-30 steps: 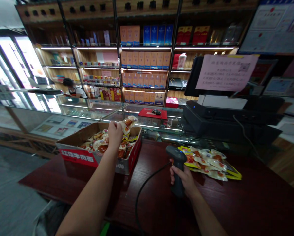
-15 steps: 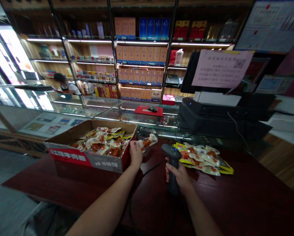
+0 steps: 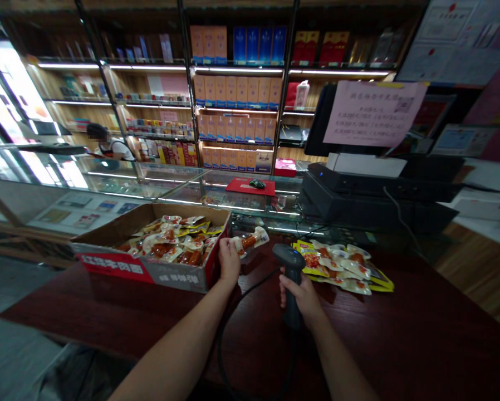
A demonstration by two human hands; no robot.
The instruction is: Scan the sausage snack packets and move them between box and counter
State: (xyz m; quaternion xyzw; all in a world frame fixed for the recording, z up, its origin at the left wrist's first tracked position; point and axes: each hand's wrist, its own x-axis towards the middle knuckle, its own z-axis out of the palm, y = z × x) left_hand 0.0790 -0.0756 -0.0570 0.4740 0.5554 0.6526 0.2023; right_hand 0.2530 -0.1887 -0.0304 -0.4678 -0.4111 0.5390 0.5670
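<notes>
My left hand [image 3: 230, 260] is closed on one end of a packaged sausage [image 3: 250, 241] in a clear and white wrapper, just right of the carton. In my right hand [image 3: 300, 292] is a dark barcode scanner [image 3: 290, 259], gripped round its handle, its head tilted towards the sausage. A cable [image 3: 222, 328] loops from it across the table. The open carton [image 3: 120, 268], red and grey outside, holds many similar packets [image 3: 179, 245]. Right of the scanner lies a pile of snack packets [image 3: 342, 267], some with yellow wrappers.
The dark red wooden table [image 3: 383, 345] meets a glass display counter [image 3: 183, 192]. On that counter are a red mat with a mouse [image 3: 257, 184] and a monitor [image 3: 317, 125] with a pink notice. Boxes fill the back shelves; a person [image 3: 112, 147] is at the far left.
The view has shifted slightly, moving the scene a little to the left in the picture. Both hands keep their holds; the scanner and sausage stay almost in place.
</notes>
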